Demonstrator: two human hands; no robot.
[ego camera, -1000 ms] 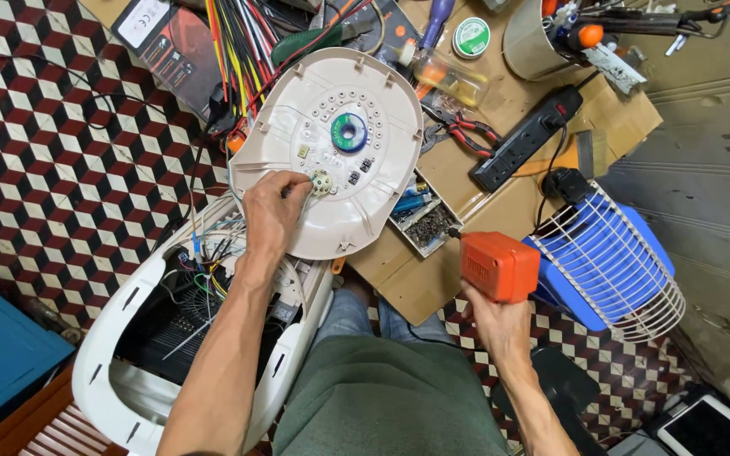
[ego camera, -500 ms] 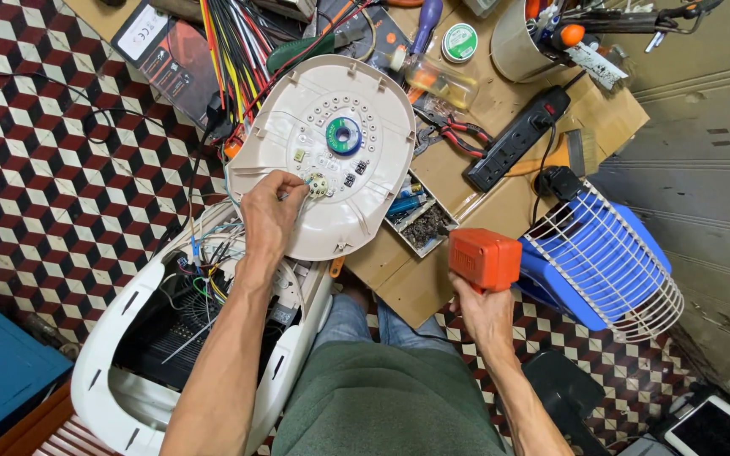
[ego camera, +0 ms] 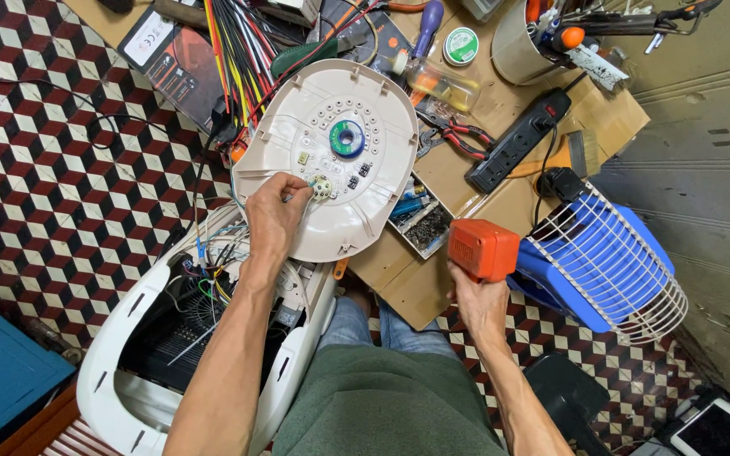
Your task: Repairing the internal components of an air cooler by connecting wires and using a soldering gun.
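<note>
The cream-coloured, rounded plastic cover panel (ego camera: pixel 331 156) lay inner face up, tilted across the near-left corner of the low brown cardboard-topped work table (ego camera: pixel 500 203). Its surface was ribbed near the rim, with a ring of small round holes around a green-and-blue circular part (ego camera: pixel 347 138) at its middle, a few small dark and pale fittings below that, and a small round pale knob-like piece (ego camera: pixel 322 188) nearer the person.

The left hand (ego camera: pixel 274 221) rested on the panel's near edge, fingers pinched narrowly at that knob-like piece; whether they actually gripped it could not be told. Just below the panel, on the side away from the table, sat the open white plastic appliance housing (ego camera: pixel 141 371) with tangled coloured wires (ego camera: pixel 213 262) inside.

The right hand (ego camera: pixel 482 308) was closed around an orange box-shaped power tool body (ego camera: pixel 483 249), held just off the table's near edge, well apart from the panel. Beside the tool, at the table's right, stood a blue fan with a white wire grille (ego camera: pixel 606 262).

On the table beyond the panel lay a black power strip (ego camera: pixel 519 140), red-handled pliers (ego camera: pixel 454 135) and a small open tray of screws (ego camera: pixel 422 221)
</note>
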